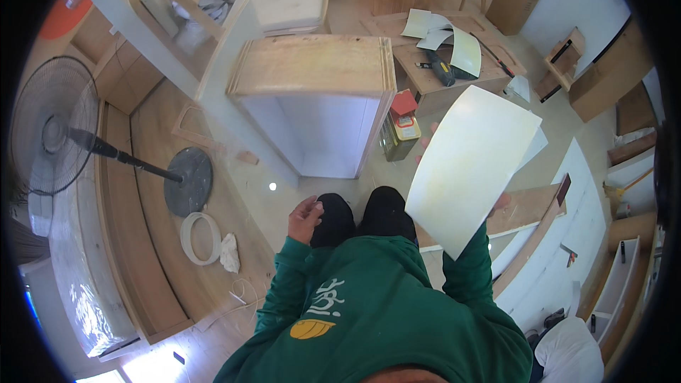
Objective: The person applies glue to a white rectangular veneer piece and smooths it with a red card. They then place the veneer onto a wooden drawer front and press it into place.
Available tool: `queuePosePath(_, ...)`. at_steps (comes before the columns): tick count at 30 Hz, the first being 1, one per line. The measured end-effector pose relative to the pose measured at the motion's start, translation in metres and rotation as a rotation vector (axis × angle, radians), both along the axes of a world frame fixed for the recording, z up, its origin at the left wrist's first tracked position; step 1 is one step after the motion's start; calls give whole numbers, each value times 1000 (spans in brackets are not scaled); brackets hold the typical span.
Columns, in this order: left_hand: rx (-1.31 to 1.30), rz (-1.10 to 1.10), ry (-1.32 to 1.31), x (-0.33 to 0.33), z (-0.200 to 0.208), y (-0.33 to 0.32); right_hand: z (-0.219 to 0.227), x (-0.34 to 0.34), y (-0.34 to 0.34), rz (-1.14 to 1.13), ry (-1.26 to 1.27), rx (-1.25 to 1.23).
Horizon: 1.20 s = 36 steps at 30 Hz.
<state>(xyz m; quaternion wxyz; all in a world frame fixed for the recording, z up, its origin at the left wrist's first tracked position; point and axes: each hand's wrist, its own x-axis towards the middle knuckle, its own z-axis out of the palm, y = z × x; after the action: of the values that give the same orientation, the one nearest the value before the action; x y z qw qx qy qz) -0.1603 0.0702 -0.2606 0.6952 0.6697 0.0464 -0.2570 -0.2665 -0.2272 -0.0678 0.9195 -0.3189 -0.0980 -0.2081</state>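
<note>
My right hand (pixel 501 203) holds up a large, slightly curved off-white sheet (pixel 474 159). Most of that hand is hidden behind the sheet, with a bit of it showing at the right edge. A second pale sheet edge (pixel 533 147) shows behind the first. My left hand (pixel 305 219) hovers beside my left knee, fingers loosely bent and apart, holding nothing. In front of my knees stands a wooden cabinet box (pixel 312 67) with a pale, open inside. Just right of it is a rectangular metal can (pixel 400 136) with a red item (pixel 404 102) on top.
Beyond the can, a low wooden panel (pixel 425 84) carries a cordless drill (pixel 441 69) and several curved sheets (pixel 465 53). A standing fan (pixel 188 181) and a white ring (pixel 201 238) are at left. Boards (pixel 528 216) lie at right, near a padded chair seat (pixel 287 3) farther back left.
</note>
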Motion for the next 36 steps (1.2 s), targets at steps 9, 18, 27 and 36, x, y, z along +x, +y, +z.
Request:
queuePosePath(9,30,-20,-146,-67,-23,59,-18,-15,38,-111,48,-79)
queuePosePath(18,451,-455,-930,-49,-66,-35,-52,-4,65,509,599,-1109)
queuePosePath(27,825,-265,-659,-90,1,-16,-148,-16,95,-568,404,-1350)
queuePosePath(36,792,-179,-635,-117,101,-16,-136,-28,54,-689,487,-1430)
